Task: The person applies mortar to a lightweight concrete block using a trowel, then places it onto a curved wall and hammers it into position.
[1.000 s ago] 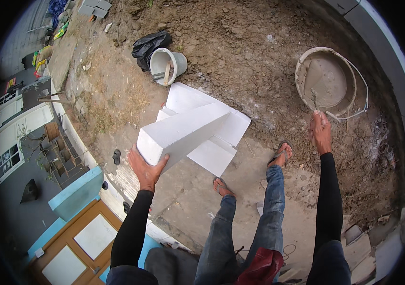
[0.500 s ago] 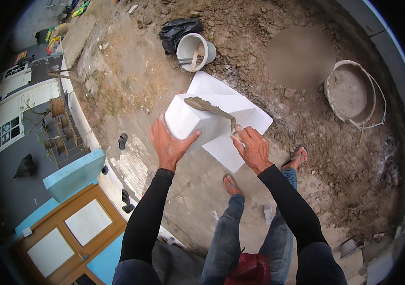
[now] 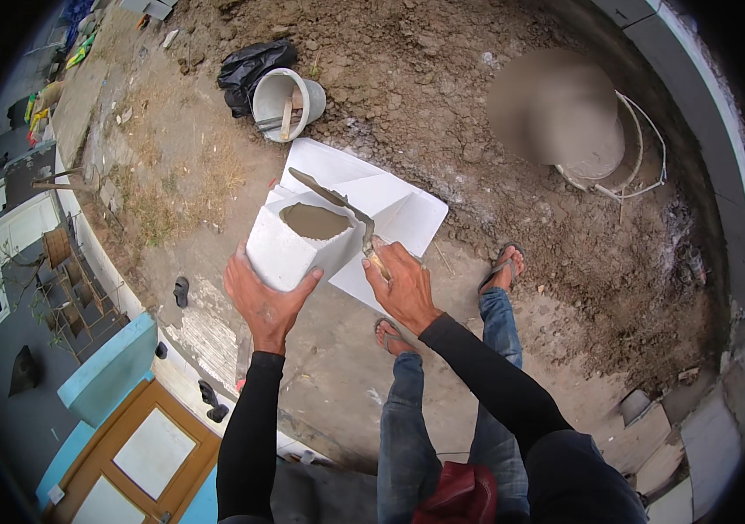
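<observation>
A white block (image 3: 298,244) is gripped upright by the left hand (image 3: 261,301), steadying it, as mortar (image 3: 313,222) is spread with a trowel (image 3: 333,203) clasped in the right hand (image 3: 403,284).

1. The ground is bare brown soil (image 3: 442,96), lumpy and dry, with a patch of yellowed grass (image 3: 172,188) at the left.
2. A pale concrete slab (image 3: 338,349) covers the lower middle.
3. A white bucket (image 3: 288,103) stands on the soil beside a black plastic bag (image 3: 246,70).
4. A grey block wall (image 3: 704,113) curves along the right rim.
5. Far below at the left lie a turquoise ledge (image 3: 106,375) and a wooden-framed door (image 3: 141,454).
6. Daylight is flat and even.
</observation>
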Tool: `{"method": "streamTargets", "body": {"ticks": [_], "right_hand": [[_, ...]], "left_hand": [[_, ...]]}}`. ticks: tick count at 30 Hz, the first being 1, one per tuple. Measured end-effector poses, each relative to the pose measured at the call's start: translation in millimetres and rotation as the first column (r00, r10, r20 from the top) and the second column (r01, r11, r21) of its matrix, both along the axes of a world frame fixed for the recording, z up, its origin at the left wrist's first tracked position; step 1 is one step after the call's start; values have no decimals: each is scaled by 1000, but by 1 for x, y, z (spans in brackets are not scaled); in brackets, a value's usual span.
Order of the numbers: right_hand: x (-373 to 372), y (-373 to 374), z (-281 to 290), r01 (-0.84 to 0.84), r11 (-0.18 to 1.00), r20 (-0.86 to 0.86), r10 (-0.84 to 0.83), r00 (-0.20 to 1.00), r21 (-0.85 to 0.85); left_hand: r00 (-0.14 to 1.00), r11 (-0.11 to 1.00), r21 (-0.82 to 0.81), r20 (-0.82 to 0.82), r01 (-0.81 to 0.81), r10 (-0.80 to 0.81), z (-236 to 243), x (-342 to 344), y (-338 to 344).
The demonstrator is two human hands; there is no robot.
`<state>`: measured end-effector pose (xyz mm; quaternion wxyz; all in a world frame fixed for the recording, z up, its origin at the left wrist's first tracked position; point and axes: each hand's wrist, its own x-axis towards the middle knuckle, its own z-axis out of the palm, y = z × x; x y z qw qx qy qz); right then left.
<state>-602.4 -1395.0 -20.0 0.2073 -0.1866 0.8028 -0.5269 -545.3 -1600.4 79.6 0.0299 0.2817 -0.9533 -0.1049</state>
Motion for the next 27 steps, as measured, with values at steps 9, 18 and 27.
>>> {"method": "streamTargets", "body": {"ticks": [9, 18, 27], "right_hand": [[54, 111, 4, 20, 992, 82, -30, 996, 128], [-48, 130, -10, -46, 998, 193, 55, 980, -51], [-110, 95, 12, -474, 874, 581, 443, 683, -110]], "left_hand": [[998, 1000, 1, 57, -29, 29, 6, -10, 48], [988, 993, 19, 101, 118, -119, 12, -7, 26], [990, 995, 20, 100, 98, -100, 11, -1, 25]]}}
